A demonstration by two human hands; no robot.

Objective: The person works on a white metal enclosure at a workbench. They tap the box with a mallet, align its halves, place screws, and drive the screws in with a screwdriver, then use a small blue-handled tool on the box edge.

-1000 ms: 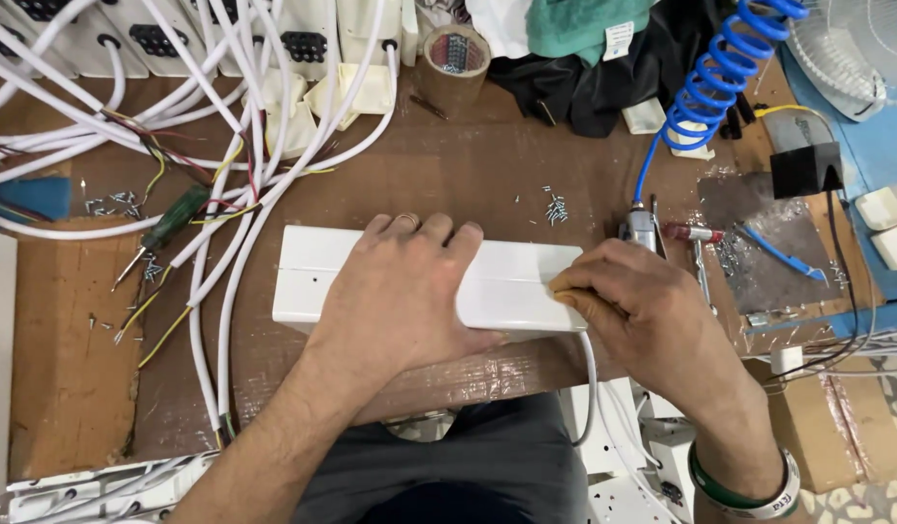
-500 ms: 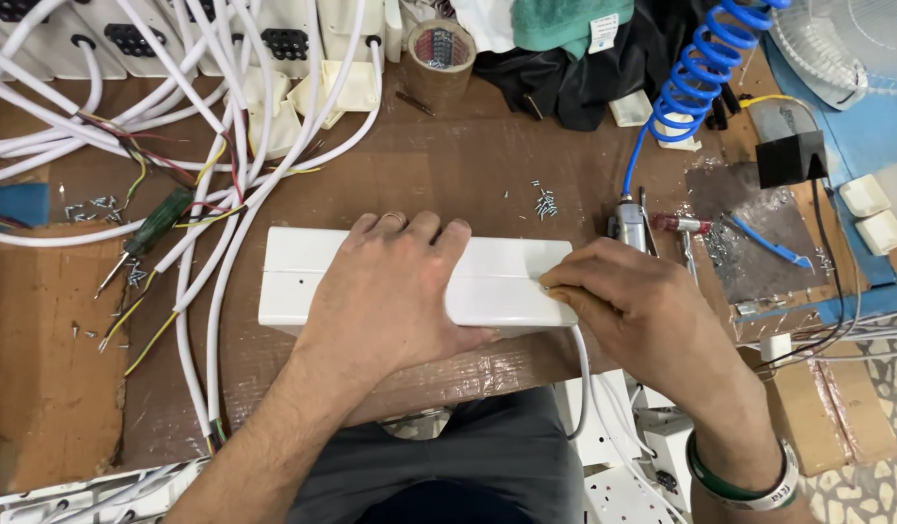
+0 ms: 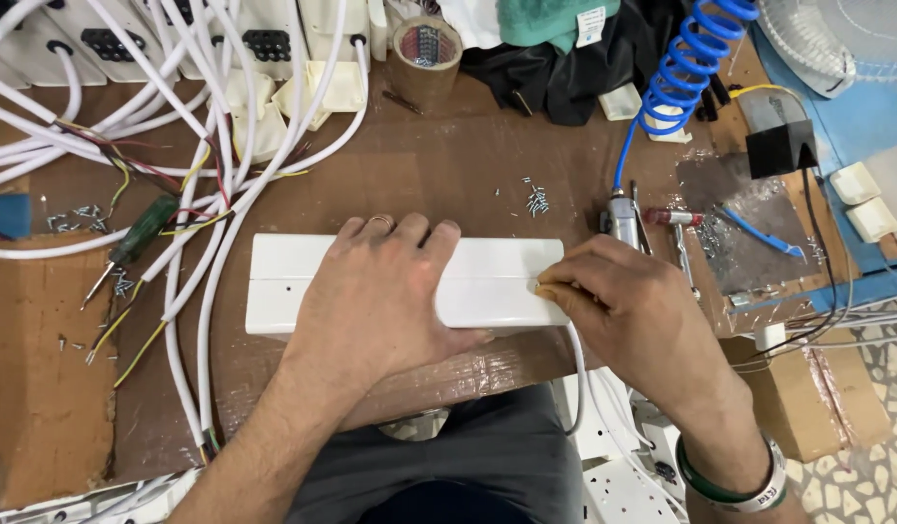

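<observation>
- A long white plastic casing (image 3: 487, 281) lies flat across the middle of the frame on a brown workbench (image 3: 468, 165), its long side running left to right.
- The left hand (image 3: 375, 301) rests palm-down on the casing's centre, fingers spread flat and reaching to its far edge; it presses rather than grasps. A ring shows on one finger.
- The right hand (image 3: 633, 311) sits at the casing's right end, fingers curled and fingertips pinched against the end near the seam. Whether something small is held in the pinch cannot be told.
- A white cable (image 3: 576, 388) leaves the casing's right end and drops toward the lower edge of the frame.
- A green and white bangle (image 3: 734, 485) circles the right wrist, lower right.
- Just right of the right hand, an air-driven screwdriver (image 3: 623, 218) lies on the bench, joined to a coiled blue hose (image 3: 686, 68) that climbs to the upper right.
- A small heap of screws (image 3: 536, 199) lies just above the casing's right part.
- On the left, many white cables (image 3: 211, 281) with bared coloured wires cross the bench, and a green-handled screwdriver (image 3: 138, 233) lies among them.
- A roll of brown tape (image 3: 426, 53) stands at the top centre.
</observation>
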